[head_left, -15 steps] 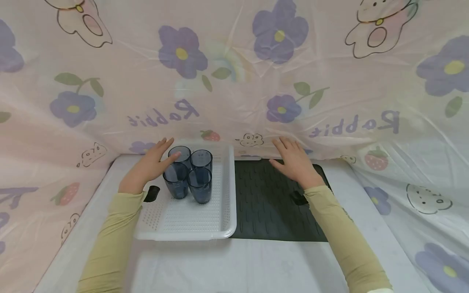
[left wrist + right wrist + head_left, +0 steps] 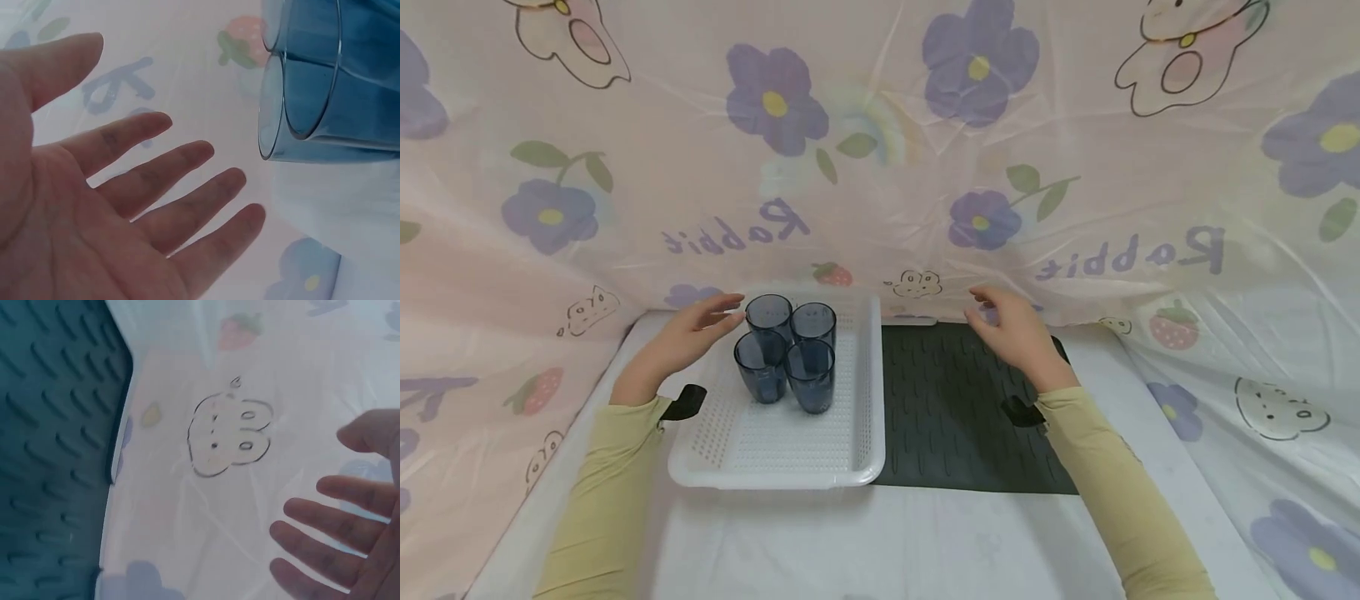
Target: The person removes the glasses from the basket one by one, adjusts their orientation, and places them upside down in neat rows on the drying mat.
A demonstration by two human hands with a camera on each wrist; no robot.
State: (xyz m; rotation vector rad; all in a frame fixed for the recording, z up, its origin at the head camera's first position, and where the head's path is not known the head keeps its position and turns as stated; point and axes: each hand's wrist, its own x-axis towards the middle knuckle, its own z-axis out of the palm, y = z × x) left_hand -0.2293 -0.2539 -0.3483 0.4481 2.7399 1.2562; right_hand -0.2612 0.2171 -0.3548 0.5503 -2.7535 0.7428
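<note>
Several blue-tinted drinking glasses (image 2: 810,379) stand upright, bunched together, in the far part of a white perforated tray (image 2: 775,458). My left hand (image 2: 681,337) is just left of them, over the tray's left side, holding nothing. In the left wrist view its fingers (image 2: 187,209) are spread and relaxed, apart from the glass rims (image 2: 270,106). Above the right part of a dark ridged mat (image 2: 940,433), my right hand (image 2: 1017,337) hovers with loosely extended fingers. The right wrist view shows that hand (image 2: 369,544) empty too.
The tray sits on the left beside the mat, on a white-covered table (image 2: 865,542). A patterned plastic sheet (image 2: 880,192) rises behind and along both sides. A black strap piece (image 2: 685,402) hangs at the left wrist, another (image 2: 1022,411) at the right.
My left hand has moved left, off the glasses it overlapped in view. My right hand has shifted slightly right, its fingers a little more bent. The glasses stay in place.
</note>
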